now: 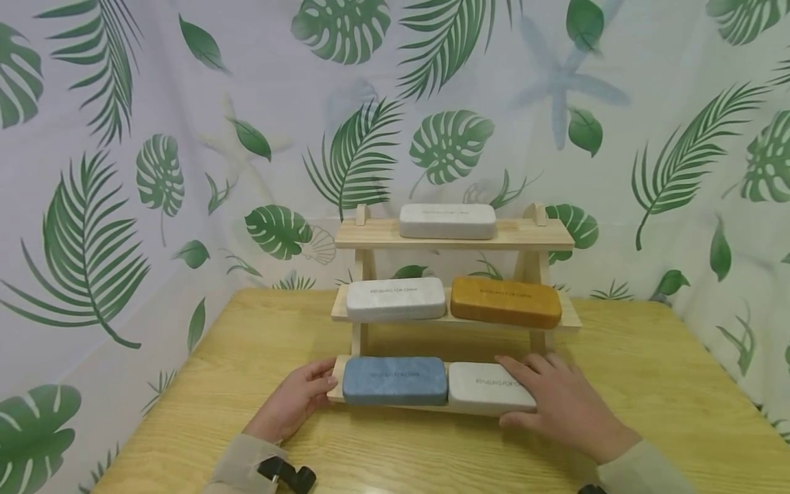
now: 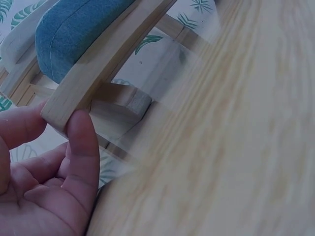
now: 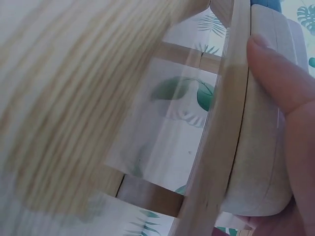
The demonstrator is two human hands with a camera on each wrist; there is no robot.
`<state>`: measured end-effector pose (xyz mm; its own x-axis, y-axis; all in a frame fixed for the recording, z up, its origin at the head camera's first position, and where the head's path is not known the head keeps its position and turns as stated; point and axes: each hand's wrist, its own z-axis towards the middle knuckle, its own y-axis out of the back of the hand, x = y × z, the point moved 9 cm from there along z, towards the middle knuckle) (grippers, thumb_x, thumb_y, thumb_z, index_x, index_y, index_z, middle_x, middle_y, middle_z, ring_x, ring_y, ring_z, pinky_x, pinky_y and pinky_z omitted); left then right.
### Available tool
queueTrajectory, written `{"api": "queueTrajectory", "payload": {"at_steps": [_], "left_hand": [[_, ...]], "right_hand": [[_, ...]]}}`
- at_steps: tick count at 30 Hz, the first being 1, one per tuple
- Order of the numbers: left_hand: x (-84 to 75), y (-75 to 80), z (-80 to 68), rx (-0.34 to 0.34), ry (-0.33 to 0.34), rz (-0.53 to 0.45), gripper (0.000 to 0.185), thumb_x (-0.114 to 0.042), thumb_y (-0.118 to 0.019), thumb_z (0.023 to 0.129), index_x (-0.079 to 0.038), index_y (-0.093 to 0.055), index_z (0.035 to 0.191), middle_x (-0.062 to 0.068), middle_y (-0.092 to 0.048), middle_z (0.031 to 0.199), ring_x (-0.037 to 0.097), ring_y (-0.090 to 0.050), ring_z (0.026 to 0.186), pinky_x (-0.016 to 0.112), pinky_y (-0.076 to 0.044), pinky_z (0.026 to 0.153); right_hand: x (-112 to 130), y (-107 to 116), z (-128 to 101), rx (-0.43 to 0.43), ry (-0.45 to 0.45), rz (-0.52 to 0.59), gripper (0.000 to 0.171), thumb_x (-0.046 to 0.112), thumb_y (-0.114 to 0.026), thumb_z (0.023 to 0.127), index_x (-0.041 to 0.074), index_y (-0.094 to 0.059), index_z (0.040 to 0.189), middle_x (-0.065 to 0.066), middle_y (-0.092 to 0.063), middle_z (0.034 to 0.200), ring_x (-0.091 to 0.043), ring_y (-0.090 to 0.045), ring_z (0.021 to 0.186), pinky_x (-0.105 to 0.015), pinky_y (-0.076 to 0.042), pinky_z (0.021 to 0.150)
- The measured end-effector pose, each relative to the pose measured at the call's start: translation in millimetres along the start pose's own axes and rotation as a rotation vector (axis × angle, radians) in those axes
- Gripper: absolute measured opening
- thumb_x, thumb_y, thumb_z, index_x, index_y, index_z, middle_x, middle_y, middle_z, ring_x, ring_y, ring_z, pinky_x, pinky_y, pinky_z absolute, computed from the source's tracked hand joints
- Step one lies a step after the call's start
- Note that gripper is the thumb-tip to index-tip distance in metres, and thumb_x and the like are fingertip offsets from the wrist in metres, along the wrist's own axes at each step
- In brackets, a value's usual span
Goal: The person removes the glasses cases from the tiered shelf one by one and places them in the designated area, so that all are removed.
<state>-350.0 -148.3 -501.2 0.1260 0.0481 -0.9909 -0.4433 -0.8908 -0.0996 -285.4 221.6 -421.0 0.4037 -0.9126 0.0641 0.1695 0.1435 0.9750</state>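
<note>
From the head view: my left hand (image 1: pixel 295 401) is on the left end of the bottom shelf (image 1: pixel 395 406) of the little three-tier wooden rack (image 1: pixel 453 237), right next to the blue glasses case (image 1: pixel 395 379). My right hand (image 1: pixel 558 405) lies across the right end of the white case (image 1: pixel 484 386) beside it, fingers mostly flat, thumb tucked under the front edge. Up above there's a light grey case (image 1: pixel 396 299) and a mustard one (image 1: pixel 506 300) on the middle tier, and another white one (image 1: pixel 447 221) on top. If I tilt or jerk the rack from here, I'd guess those loose cases slide right off, since I can't see any lip holding them

Left wrist cam: thumb and finger (image 2: pixel 81 147) pinch the corner of the shelf board (image 2: pixel 98 69), with the blue case (image 2: pixel 74 29) sitting above. It's a fingertip pinch, so it could slip off the smooth wood

Right wrist cam: my thumb (image 3: pixel 278 73) presses the side of the white case (image 3: pixel 261 147), which overhangs the shelf edge (image 3: pixel 221 137). Push too hard and it could shove into the blue one, or tip off the front onto the table (image 3: pixel 64 98)
</note>
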Motion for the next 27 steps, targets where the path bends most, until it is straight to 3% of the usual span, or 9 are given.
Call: {"api": "queueTrajectory", "payload": {"at_steps": [9, 27], "left_hand": [[5.2, 2.0, -1.0, 0.002, 0.005, 0.007, 0.063, -0.013, -0.054, 0.106, 0.011, -0.024, 0.155, 0.019, -0.051, 0.141, 0.017, -0.06, 0.11, 0.029, -0.053, 0.085], [0.2, 1.5, -1.7, 0.008, -0.01, 0.012, 0.06, -0.011, -0.052, 0.107, 0.011, -0.025, 0.155, 0.021, -0.049, 0.144, 0.017, -0.06, 0.112, 0.03, -0.052, 0.089]], "right_hand": [[-0.4, 1.4, -3.0, 0.02, -0.004, 0.006, 0.091, 0.074, -0.073, 0.075, 0.022, -0.054, 0.148, -0.006, -0.062, 0.124, -0.03, -0.055, 0.109, -0.054, -0.048, 0.089], [-8.8, 12.4, -4.5, 0.002, -0.002, -0.013, 0.095, 0.085, -0.066, 0.071, 0.02, -0.062, 0.14, -0.002, -0.064, 0.117, -0.024, -0.055, 0.101, -0.051, -0.049, 0.083]]}}
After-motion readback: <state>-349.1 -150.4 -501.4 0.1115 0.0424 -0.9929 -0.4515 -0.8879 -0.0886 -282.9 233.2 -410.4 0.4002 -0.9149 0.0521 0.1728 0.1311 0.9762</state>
